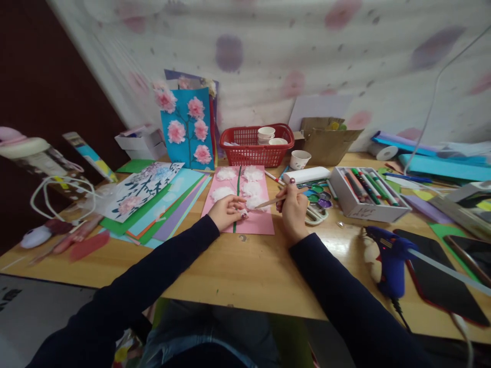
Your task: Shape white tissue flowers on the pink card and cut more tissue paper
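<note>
A pink card (255,226) lies on the table with a dark green stem strip (239,183) down its middle. Several white fluffy flowers (253,174) sit on both sides of the strip. My left hand (226,212) rests over the card's lower left, its thumb and fingers drawn together near the lower right flower (253,192); what they pinch is too small to make out. My right hand (293,212) grips a slim tan wooden stick (271,201), tilted so its tip points at the lower edge of that same flower. Whether the tip touches it, I cannot tell.
Behind the card stand a red basket (255,156) with paper cups and a blue card (177,153) with pink flowers. Coloured sheets (180,204) lie left. Right are paint pots (324,201), scissors (316,216), a marker box (368,209), a glue gun (391,260) and a phone (441,281).
</note>
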{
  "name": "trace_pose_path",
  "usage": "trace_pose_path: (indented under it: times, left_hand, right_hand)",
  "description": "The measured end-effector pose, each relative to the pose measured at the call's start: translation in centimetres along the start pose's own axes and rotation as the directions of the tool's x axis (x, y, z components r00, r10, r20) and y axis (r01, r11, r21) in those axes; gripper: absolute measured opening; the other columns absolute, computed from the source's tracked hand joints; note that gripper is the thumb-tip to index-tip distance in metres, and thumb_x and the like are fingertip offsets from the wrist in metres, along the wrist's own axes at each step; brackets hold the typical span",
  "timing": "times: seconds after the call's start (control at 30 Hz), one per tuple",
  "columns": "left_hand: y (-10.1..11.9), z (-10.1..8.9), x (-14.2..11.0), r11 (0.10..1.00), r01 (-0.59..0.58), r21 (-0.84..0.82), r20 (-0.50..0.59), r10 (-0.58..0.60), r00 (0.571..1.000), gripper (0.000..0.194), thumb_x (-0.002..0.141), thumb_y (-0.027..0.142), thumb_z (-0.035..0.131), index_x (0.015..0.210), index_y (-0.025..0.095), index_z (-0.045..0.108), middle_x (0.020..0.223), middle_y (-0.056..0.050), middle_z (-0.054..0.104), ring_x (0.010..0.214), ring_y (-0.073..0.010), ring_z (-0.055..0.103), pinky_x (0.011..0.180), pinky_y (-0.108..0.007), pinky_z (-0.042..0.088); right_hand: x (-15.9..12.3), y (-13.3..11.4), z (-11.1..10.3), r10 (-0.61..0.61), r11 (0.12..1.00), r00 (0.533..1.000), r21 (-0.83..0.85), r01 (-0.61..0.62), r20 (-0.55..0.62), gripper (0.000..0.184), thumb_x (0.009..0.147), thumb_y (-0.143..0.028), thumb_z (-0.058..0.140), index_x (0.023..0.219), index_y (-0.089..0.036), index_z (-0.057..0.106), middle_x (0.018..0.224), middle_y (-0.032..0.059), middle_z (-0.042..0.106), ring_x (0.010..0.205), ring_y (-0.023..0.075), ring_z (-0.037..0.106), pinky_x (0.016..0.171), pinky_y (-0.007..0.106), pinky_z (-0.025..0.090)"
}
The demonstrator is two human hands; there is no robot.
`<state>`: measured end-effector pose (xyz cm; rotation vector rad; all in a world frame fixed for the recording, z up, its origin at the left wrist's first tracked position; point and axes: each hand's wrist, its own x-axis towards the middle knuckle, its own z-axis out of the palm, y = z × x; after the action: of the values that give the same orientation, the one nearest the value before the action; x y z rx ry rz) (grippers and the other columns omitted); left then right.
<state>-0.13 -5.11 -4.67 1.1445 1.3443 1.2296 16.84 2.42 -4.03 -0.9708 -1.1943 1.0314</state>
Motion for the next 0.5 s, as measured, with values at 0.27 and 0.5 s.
trace_pose_path:
  times: [0.27,0.5]
  left_hand:
    - [0.2,-0.5,0.6,0.976,-0.124,0.182,-0.05,0.135,0.99,0.037,0.065,0.006,0.064,0.099,0.015,0.052,0.072,0.001,0.064,0.066,-0.0119,0.065,0.069,-0.029,0.054]
    - [0.6,0.4,1.4,0.836,-0.281,0.47,0.067,0.284,0.956,0.04,0.068,0.004,0.055,0.106,0.017,0.05,0.08,-0.002,0.068,0.073,-0.0141,0.067,0.073,-0.029,0.053]
  right_hand:
    - [0.4,1.1,-0.4,-0.189,0.93,0.971,-0.293,0.224,0.143,0.054,0.09,-0.049,0.031,0.052,-0.018,0.055,0.041,-0.0008,0.049,0.041,0.0117,0.05,0.046,0.024,0.036]
    - [0.5,1.5,-0.3,-0.235,0.897,0.953,-0.335,0.287,0.189,0.054,0.091,-0.05,0.03,0.058,-0.018,0.056,0.047,0.0004,0.054,0.044,0.0121,0.051,0.049,0.024,0.036]
